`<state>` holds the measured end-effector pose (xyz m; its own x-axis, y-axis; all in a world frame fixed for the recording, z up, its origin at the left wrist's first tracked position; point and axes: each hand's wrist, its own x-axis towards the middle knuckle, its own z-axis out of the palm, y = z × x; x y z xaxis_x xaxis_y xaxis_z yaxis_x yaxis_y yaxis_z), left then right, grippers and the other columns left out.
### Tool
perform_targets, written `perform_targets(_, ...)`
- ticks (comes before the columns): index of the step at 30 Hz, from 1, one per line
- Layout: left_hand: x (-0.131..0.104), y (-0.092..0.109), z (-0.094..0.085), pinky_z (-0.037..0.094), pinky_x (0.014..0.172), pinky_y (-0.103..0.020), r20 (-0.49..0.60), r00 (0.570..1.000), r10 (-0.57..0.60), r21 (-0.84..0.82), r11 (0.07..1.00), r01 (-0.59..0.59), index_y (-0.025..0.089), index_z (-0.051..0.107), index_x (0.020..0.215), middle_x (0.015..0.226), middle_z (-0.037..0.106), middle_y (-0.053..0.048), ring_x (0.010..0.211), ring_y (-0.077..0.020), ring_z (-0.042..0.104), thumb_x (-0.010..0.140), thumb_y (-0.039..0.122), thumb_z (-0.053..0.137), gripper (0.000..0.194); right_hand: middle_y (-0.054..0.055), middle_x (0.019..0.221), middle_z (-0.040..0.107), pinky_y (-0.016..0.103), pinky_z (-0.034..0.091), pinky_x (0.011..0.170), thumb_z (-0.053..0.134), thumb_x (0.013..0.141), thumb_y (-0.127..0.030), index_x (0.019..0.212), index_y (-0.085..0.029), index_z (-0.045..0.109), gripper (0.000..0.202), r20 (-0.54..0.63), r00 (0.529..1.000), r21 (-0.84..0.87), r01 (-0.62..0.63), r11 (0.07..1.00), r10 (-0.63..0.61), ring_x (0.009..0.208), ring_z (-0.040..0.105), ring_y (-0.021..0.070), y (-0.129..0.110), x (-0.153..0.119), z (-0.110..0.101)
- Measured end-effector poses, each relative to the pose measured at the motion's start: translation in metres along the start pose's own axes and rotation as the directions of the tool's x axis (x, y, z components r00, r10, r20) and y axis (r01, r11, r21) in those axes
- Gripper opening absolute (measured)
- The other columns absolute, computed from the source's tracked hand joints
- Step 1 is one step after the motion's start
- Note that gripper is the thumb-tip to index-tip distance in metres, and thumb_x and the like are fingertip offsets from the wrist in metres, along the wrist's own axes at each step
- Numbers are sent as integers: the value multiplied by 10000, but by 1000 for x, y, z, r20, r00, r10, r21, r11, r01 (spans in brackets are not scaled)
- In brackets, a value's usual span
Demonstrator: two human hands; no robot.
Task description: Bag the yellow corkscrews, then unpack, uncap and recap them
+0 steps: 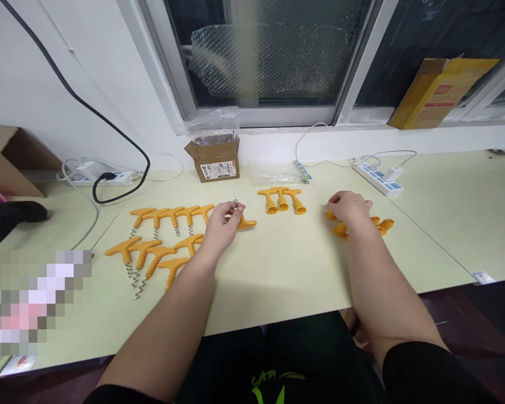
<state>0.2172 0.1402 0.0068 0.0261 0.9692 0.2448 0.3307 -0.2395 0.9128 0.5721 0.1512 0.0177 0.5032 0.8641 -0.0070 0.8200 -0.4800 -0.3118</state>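
A person's two bare forearms reach forward over a pale yellow-green table (286,280), seen from above by a head camera. The left hand (221,224) rests near the table's middle, its fingertips pinched on a thin, silver metal corkscrew spiral (236,204) that stands up from an orange plastic T-shaped handle (246,223) lying on the table just beside the hand. The right hand (348,206) lies palm down, fingers curled over a small heap of loose orange plastic handles (382,224); whether it actually grips one cannot be told. Between the two hands, a little farther back, three orange plastic handles without spirals (283,200) lie side by side. To the left of the left hand, finished orange-handled corkscrews with metal spirals (160,238) lie in two rough rows. Behind, against the white wall, sits a small open brown cardboard box with a printed label (215,160), and next to it a clear plastic bag (275,174). A white power strip (379,177) lies at the back right, another white power strip (99,178) at the back left with a black cable (122,134) plugged in. A yellow cardboard box (440,90) leans on the window ledge.
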Motion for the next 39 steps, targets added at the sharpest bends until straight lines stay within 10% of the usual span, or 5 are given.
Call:
perform_targets(11,-7,6,14,510,564,-258,282,899,-335,-421,798,430,308,462,1188,877,688,-9,734,-177,678,888,689,607,506,77,1091,724,365,479,746,671,747,-224,969,-247,670,223,-44,966,176,259,950,-256,921,663,251,0,-12,3)
perform_targets(18,-13,3,11,515,936,-387,397,855,-335,-336,813,475,238,479,1361,1063,765,-86,1023,-225,733,682,263,911,805,62,919,732,523,402,949,743,666,-280,900,-238,650,255,20,993,2,118,993,-118,916,655,292,5,-4,-1)
perform_targets(22,-11,3,11,488,964,-384,370,868,-332,-370,804,466,189,585,1176,969,778,-79,1000,-220,731,677,268,906,599,69,930,731,460,447,904,726,677,-293,843,-231,647,194,-28,977,155,212,965,-210,906,654,272,-3,-13,-1)
perform_targets(30,-6,9,8,523,787,-289,337,888,-314,-599,656,459,175,678,919,805,644,-12,800,-134,633,762,403,849,325,61,1096,689,315,535,702,724,805,-355,1036,-244,572,298,-43,758,812,406,420,-650,864,668,188,-37,-44,20)
perform_targets(39,-7,7,13,533,724,-292,298,897,-327,-598,668,443,177,628,942,807,601,-2,722,-123,609,790,441,831,366,104,1183,724,325,568,721,755,887,-427,1039,-222,619,289,-13,638,928,294,228,-770,978,675,208,-52,-60,25)
